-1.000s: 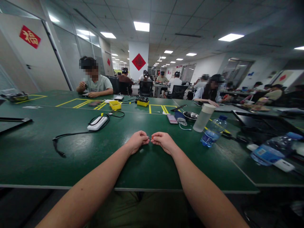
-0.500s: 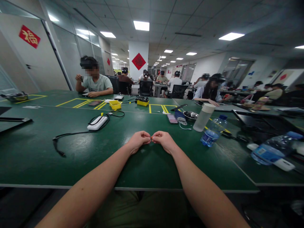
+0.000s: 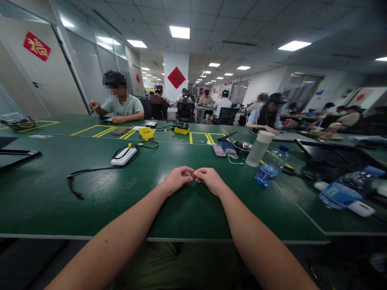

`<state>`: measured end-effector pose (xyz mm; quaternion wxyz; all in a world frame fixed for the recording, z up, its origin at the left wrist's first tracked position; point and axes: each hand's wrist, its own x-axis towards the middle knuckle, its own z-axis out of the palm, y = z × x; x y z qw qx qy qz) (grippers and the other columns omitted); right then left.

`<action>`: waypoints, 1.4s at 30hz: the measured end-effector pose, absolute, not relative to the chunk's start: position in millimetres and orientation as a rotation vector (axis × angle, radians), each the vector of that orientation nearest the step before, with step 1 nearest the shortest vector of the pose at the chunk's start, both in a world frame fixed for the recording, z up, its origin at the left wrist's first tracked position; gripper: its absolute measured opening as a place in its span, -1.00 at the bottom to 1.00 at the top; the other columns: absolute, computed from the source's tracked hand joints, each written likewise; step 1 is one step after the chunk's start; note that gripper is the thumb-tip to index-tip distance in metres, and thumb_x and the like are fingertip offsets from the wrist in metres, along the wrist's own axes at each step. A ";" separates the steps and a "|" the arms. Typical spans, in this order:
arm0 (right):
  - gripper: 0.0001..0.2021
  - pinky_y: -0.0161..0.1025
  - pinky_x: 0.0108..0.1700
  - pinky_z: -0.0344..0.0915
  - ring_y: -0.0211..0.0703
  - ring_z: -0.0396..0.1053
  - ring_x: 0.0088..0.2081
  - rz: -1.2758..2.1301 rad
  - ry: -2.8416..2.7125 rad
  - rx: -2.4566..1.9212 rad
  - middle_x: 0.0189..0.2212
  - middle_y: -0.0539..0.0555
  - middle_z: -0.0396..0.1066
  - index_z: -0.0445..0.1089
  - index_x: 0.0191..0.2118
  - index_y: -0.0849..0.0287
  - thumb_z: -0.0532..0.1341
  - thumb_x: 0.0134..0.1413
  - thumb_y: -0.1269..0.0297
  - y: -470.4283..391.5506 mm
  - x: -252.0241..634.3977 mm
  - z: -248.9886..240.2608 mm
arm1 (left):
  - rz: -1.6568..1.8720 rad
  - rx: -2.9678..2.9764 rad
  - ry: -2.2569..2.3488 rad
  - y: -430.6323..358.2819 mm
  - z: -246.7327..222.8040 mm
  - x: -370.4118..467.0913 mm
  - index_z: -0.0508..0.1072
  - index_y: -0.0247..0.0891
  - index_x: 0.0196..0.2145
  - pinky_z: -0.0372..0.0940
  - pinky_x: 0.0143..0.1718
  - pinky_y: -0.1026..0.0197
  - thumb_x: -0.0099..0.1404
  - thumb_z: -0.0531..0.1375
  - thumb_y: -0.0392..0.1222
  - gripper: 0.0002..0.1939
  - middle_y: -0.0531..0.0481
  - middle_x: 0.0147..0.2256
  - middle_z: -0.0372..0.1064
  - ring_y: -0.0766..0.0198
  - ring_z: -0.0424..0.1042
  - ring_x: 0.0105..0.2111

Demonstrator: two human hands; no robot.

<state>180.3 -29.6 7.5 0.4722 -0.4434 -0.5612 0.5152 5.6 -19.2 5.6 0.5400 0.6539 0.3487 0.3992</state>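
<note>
A tiny orange-red piece [image 3: 193, 175], too small to name, is pinched between the thumb and forefinger of my right hand [image 3: 208, 180]. My left hand [image 3: 177, 180] is right beside it, its fingertips almost touching those of the right. A small gap shows between the left thumb and forefinger, with nothing visible held there. Both hands are just above the green table [image 3: 121, 213], and my forearms reach in over its front edge.
Left of my hands lies a white power bank [image 3: 124, 156] with a black cable [image 3: 90, 172]. To the right stand a frosted bottle [image 3: 259, 150] and a water bottle [image 3: 270, 167]; another bottle [image 3: 347, 189] lies tilted. Beyond are yellow trays [image 3: 146, 133], a metal bowl [image 3: 242, 147] and a seated person [image 3: 122, 105].
My left thumb and forefinger have parted slightly from their pinch at the orange-red piece, which stays in my right fingers. The person across has lowered a raised hand.
</note>
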 end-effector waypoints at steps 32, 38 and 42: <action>-0.81 -0.33 -0.48 0.24 -0.30 0.33 -0.55 0.937 -1.673 -1.106 -0.49 0.00 0.40 0.39 -0.31 0.22 0.24 -0.09 0.27 -29.5 176.7 6.0 | 1.039 1.120 0.800 -13.4 2.6 7.9 0.39 -0.36 -0.37 0.38 -0.31 0.29 0.09 0.29 -0.26 -0.83 -0.09 -0.39 0.42 0.35 0.46 -0.42; -0.82 -0.31 -0.46 0.27 -0.28 0.34 -0.56 0.896 -1.596 -1.108 -0.49 0.00 0.42 0.40 -0.31 0.22 0.23 -0.08 0.26 -29.4 178.5 7.4 | 1.018 1.200 0.848 -11.9 -0.3 6.2 0.39 -0.36 -0.38 0.35 -0.42 0.34 0.06 0.31 -0.27 -0.81 -0.06 -0.44 0.42 0.36 0.44 -0.47; -0.81 -0.29 -0.42 0.30 -0.25 0.37 -0.52 0.981 -1.480 -1.046 -0.52 0.00 0.41 0.39 -0.30 0.22 0.24 -0.10 0.27 -31.2 177.0 9.2 | 1.014 1.230 0.863 -13.3 -0.7 7.2 0.37 -0.36 -0.42 0.34 -0.43 0.35 0.02 0.33 -0.29 -0.79 -0.03 -0.49 0.41 0.38 0.42 -0.49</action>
